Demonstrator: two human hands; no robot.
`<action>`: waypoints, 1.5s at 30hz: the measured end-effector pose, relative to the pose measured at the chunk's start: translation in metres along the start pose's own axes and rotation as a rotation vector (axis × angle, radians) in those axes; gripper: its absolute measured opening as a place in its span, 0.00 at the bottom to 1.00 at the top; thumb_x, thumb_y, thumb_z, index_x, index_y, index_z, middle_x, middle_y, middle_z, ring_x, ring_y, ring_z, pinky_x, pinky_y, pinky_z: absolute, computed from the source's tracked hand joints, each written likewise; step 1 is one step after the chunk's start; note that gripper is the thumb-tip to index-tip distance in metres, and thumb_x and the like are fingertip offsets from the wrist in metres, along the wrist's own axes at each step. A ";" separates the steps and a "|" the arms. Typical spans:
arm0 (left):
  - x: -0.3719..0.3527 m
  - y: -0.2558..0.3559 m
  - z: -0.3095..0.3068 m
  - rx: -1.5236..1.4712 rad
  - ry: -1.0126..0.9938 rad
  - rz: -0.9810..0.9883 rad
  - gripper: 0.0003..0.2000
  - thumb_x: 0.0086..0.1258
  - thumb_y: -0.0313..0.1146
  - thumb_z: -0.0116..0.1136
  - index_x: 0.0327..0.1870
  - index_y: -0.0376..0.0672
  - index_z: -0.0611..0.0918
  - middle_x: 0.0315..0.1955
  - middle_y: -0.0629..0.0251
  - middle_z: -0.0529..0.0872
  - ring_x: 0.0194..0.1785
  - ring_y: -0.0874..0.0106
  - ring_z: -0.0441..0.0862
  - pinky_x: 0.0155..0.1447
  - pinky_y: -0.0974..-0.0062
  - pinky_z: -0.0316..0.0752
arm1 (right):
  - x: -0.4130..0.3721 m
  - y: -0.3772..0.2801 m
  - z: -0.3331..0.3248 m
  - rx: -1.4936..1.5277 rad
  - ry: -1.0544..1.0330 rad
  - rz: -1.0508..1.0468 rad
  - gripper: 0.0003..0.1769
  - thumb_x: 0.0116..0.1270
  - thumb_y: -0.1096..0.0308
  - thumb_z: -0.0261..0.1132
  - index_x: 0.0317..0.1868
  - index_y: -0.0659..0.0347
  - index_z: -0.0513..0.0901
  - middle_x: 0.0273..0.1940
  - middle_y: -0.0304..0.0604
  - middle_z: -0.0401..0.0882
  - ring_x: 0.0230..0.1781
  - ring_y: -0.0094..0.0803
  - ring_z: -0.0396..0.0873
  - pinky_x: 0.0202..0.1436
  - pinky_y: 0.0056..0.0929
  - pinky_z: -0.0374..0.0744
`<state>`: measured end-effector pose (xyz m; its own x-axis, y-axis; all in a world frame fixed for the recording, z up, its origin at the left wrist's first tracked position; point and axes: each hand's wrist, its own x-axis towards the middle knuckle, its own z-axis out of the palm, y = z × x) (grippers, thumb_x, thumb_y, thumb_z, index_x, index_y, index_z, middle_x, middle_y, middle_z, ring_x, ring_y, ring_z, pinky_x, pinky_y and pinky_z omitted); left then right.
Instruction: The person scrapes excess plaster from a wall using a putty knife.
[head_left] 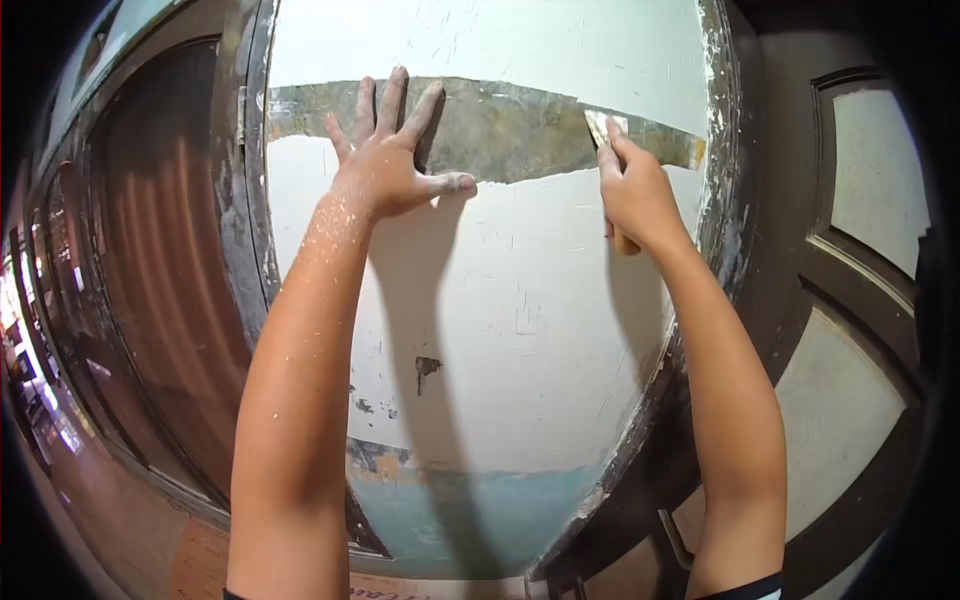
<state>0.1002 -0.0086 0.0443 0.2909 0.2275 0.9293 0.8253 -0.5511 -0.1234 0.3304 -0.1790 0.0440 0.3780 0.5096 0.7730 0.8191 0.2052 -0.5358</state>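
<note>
My left hand (390, 165) lies with fingers spread against the wall panel (520, 270), across a bare grey-brown strip (510, 130) where the white paint is gone. Pale flakes dot its wrist and forearm. In my right hand (635, 190) is a scraper (605, 128) with a wooden handle, whose end shows below the fist. The scraper's blade points upward and meets the strip near its right part. White paint borders the strip above and below, with a ragged lower edge.
A worn dark frame (720, 130) with chipped paint edges the panel on the right. Beyond it stands a dark panelled door (820, 270). Brown curtain-like folds (165, 200) show behind the frame at left. Lower down, the panel turns pale blue-green (480, 510).
</note>
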 end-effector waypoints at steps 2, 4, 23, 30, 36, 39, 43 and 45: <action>0.002 -0.001 -0.006 0.040 -0.061 0.010 0.72 0.34 0.87 0.69 0.88 0.72 0.51 0.89 0.60 0.35 0.89 0.48 0.26 0.80 0.23 0.23 | 0.012 -0.002 0.005 -0.016 0.004 0.003 0.28 0.83 0.63 0.53 0.79 0.60 0.70 0.24 0.45 0.82 0.16 0.34 0.80 0.26 0.40 0.82; 0.005 0.003 -0.016 0.037 -0.114 -0.019 0.80 0.21 0.85 0.74 0.88 0.73 0.48 0.89 0.58 0.33 0.89 0.45 0.25 0.80 0.22 0.25 | 0.009 -0.006 0.012 0.002 0.051 -0.009 0.27 0.83 0.62 0.53 0.78 0.61 0.72 0.23 0.44 0.81 0.16 0.33 0.80 0.27 0.39 0.82; 0.002 0.014 -0.034 0.061 -0.302 -0.097 0.88 0.14 0.63 0.91 0.87 0.77 0.39 0.88 0.59 0.26 0.88 0.44 0.22 0.79 0.19 0.28 | 0.014 -0.008 0.023 0.213 0.054 0.083 0.29 0.84 0.57 0.58 0.81 0.52 0.71 0.23 0.31 0.69 0.19 0.21 0.70 0.20 0.28 0.75; 0.002 0.018 -0.034 0.078 -0.325 -0.122 0.88 0.15 0.61 0.91 0.87 0.78 0.39 0.88 0.57 0.27 0.88 0.44 0.21 0.79 0.18 0.27 | 0.016 -0.015 0.029 0.257 0.054 0.155 0.31 0.85 0.57 0.53 0.84 0.53 0.65 0.26 0.35 0.73 0.19 0.24 0.71 0.23 0.32 0.78; 0.000 0.015 -0.031 0.042 -0.293 -0.112 0.88 0.14 0.60 0.91 0.87 0.80 0.39 0.88 0.59 0.27 0.88 0.44 0.22 0.79 0.18 0.28 | 0.008 -0.015 0.033 0.262 0.084 0.135 0.31 0.85 0.56 0.52 0.84 0.53 0.64 0.26 0.37 0.75 0.17 0.25 0.71 0.22 0.33 0.76; 0.001 0.016 -0.031 0.062 -0.315 -0.127 0.88 0.14 0.61 0.91 0.87 0.81 0.39 0.88 0.60 0.26 0.88 0.45 0.21 0.79 0.19 0.28 | 0.012 -0.013 0.035 0.205 0.123 0.116 0.29 0.85 0.57 0.53 0.83 0.48 0.68 0.21 0.35 0.74 0.15 0.26 0.71 0.22 0.33 0.76; 0.000 0.014 -0.029 0.063 -0.301 -0.122 0.88 0.14 0.61 0.91 0.87 0.80 0.39 0.88 0.60 0.27 0.88 0.45 0.21 0.79 0.19 0.28 | 0.017 -0.003 0.025 0.219 0.126 0.050 0.24 0.84 0.56 0.58 0.76 0.47 0.79 0.21 0.34 0.73 0.15 0.24 0.70 0.22 0.33 0.76; 0.000 0.014 -0.031 0.055 -0.302 -0.117 0.88 0.14 0.62 0.91 0.87 0.78 0.39 0.88 0.59 0.27 0.88 0.44 0.21 0.79 0.19 0.28 | 0.018 -0.003 0.021 0.185 0.123 0.054 0.24 0.83 0.56 0.58 0.75 0.47 0.79 0.21 0.34 0.72 0.16 0.24 0.70 0.22 0.34 0.77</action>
<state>0.0973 -0.0411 0.0534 0.3161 0.5190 0.7942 0.8842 -0.4646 -0.0482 0.3255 -0.1528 0.0518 0.4777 0.4207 0.7712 0.7075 0.3362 -0.6216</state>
